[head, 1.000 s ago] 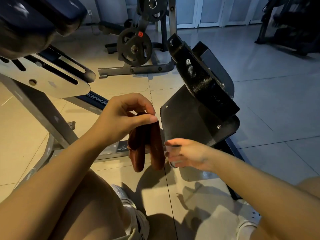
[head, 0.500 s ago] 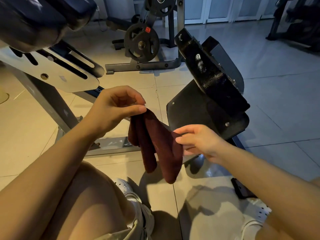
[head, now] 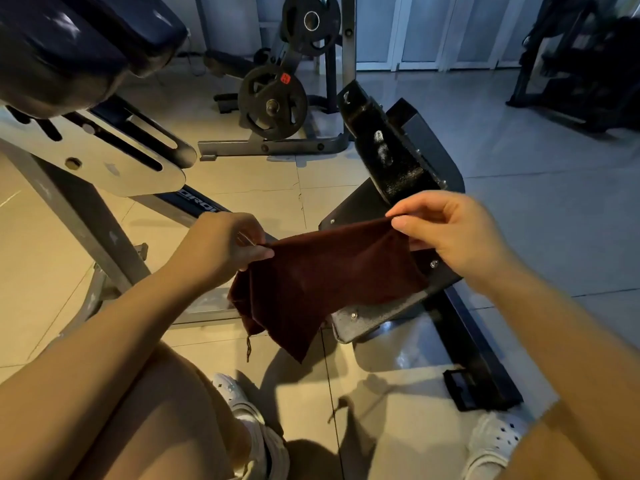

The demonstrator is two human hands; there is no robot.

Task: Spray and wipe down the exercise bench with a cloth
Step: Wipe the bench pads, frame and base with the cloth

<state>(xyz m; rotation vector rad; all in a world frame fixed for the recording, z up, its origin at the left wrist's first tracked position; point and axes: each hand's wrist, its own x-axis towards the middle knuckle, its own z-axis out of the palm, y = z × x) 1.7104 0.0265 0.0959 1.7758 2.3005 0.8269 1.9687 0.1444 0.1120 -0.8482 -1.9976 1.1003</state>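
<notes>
Dark maroon cloth [head: 325, 282] held in the air above the tiled floor [head: 554, 216], in front of the black bench pad [head: 388, 157]. Left hand [head: 221, 251] grip pinches its left top corner; right hand [head: 450, 233] grip pinches the right top corner. Top edge stretched between them, lower part hanging in folds.
</notes>
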